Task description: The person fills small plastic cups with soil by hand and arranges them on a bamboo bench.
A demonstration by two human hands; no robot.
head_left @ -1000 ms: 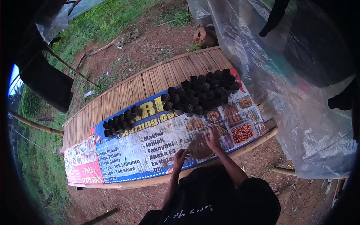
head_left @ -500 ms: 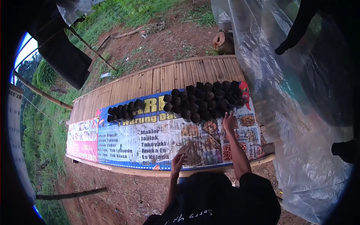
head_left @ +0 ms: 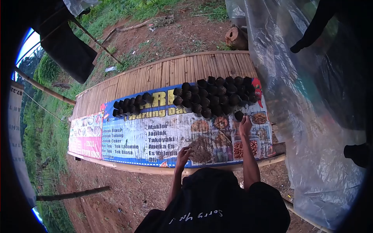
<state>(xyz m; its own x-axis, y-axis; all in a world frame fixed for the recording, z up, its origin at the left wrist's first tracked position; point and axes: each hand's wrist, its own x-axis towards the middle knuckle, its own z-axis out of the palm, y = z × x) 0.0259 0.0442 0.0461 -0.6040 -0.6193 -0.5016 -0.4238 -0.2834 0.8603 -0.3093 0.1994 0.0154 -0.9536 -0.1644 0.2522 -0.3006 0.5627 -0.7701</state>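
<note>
My right hand (head_left: pixel 244 125) grips a small black seedling pot (head_left: pixel 239 115) by its near side, just in front of the large group of black pots (head_left: pixel 213 99). This pot stands slightly apart from the others, its dark mouth facing up. Left of it, a pile of loose brown soil (head_left: pixel 201 150) lies on the printed banner (head_left: pixel 132 136). Beside the pile's left edge rests my left hand (head_left: pixel 183 154), fingers slightly bent and apart, with nothing visible in them. A smaller group of black pots (head_left: pixel 132 105) stands farther left on the banner.
The banner covers much of a bamboo-slat table (head_left: pixel 155 79). Clear plastic sheeting (head_left: pixel 279 97) hangs along the right side. A cut log (head_left: pixel 236 38) lies on the ground behind the table, and bamboo poles (head_left: pixel 44 88) stand at the left.
My right hand has drawn back slightly from the large group, and a black pot now shows separately at its fingers. My left hand stays by the soil. The camera view has shifted slightly.
</note>
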